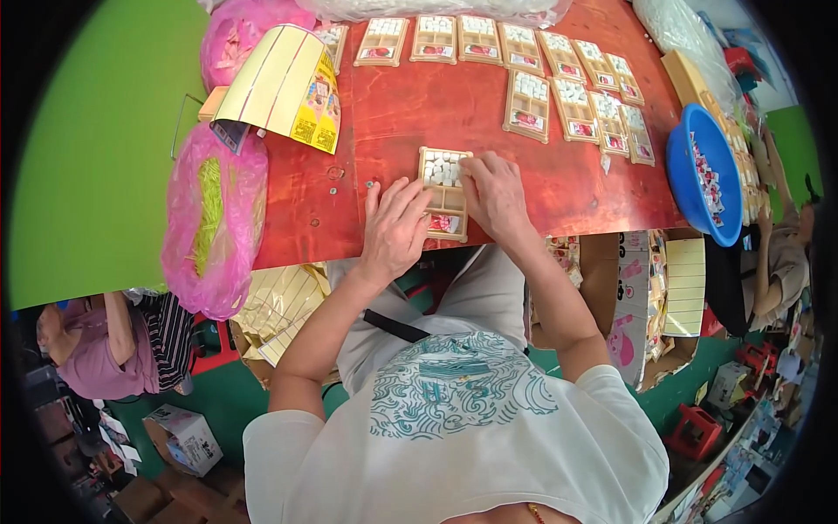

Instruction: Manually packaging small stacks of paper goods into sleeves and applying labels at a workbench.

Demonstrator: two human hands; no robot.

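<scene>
A shallow beige compartment tray [452, 203] lies in front of me on the red table. Small white cube-like pieces [443, 171] fill its far section, and a small red-and-white packet [443, 224] sits in the near section. Along the tray's left side rests my left hand [394, 229], its fingers stretched out and slightly apart, fingertips touching the edge. My right hand [494, 194] is at the far right corner with its fingers bent and pressed together. Whatever lies between those right fingertips is too small or hidden to name.
Several similar filled trays [529, 105] stand in rows at the back and right. A blue basin [698, 179] of small packets sits at the right edge. Left are a pink plastic bag [236, 223] and a curved yellow printed sheet [278, 83]. Open cartons [602, 288] stand below the table.
</scene>
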